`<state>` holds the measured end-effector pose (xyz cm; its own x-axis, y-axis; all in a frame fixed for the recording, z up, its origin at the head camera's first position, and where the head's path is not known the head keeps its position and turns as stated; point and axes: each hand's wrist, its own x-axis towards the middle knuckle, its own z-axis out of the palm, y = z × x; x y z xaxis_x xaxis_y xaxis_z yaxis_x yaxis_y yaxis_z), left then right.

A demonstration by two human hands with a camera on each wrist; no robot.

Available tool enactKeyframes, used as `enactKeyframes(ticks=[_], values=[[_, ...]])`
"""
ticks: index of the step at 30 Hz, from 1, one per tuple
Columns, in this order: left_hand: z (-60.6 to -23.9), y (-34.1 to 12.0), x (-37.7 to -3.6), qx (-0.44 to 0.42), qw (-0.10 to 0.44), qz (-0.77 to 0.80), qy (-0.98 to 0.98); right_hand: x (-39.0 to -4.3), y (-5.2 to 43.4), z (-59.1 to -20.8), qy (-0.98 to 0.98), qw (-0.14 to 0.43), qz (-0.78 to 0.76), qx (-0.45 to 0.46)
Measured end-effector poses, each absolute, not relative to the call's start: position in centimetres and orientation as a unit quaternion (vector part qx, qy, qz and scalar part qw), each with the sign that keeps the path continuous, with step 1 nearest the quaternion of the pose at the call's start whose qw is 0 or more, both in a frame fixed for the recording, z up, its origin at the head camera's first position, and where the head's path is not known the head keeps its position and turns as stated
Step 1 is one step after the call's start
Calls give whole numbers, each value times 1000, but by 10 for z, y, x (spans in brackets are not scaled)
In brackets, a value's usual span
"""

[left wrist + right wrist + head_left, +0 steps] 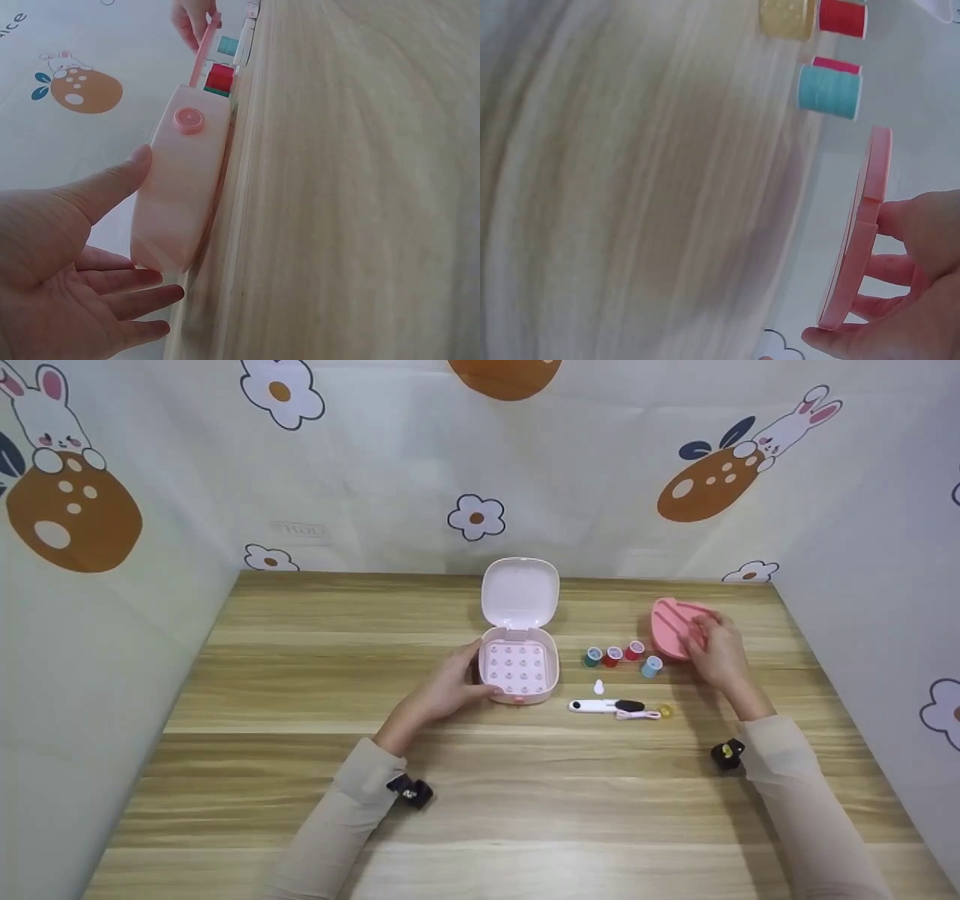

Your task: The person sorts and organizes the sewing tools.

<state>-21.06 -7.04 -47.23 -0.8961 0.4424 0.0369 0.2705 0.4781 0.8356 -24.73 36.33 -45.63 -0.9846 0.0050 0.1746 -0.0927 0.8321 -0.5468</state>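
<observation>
The flat pink plastic tray insert (673,627) stands tilted on its edge at the far right of the wooden table (300,675), held up by the right hand (716,651). Its fingers (889,268) curl behind the insert while the thumb lies on the other face, so the piece is pinched between them.

Just left of the insert stand four small thread spools: a light blue spool (652,666), a red spool (634,650), a second red spool (613,655) and a green spool (593,657). Nearer than these lie a white thread snipper with a black end (604,706), a small white threader (598,687), a pink strip (637,715) and a small yellow spool (665,710).

At the middle of the table sits the pale pink rounded plastic sewing box (519,669), its lid (520,592) standing open at the far side and rows of pegs showing inside. The left hand (454,687) rests against the box's left side with straight, loosely spread fingers (127,300) and the thumb lying along its wall.

A cloth printed with rabbits and flowers (480,457) surrounds the table.
</observation>
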Motion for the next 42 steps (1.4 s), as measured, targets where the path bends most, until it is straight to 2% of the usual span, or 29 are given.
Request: enactKeyframes(ticks=[18, 28, 42], values=[[-471, -70, -210, 199, 97, 460, 860, -257, 382, -473, -967, 22, 253, 33], [-473, -69, -212, 220, 84, 474, 848, -252, 384, -469, -966, 18, 256, 22], [-473, -69, -212, 224, 84, 478, 845, -221, 362, -455, -946, 30, 317, 59]])
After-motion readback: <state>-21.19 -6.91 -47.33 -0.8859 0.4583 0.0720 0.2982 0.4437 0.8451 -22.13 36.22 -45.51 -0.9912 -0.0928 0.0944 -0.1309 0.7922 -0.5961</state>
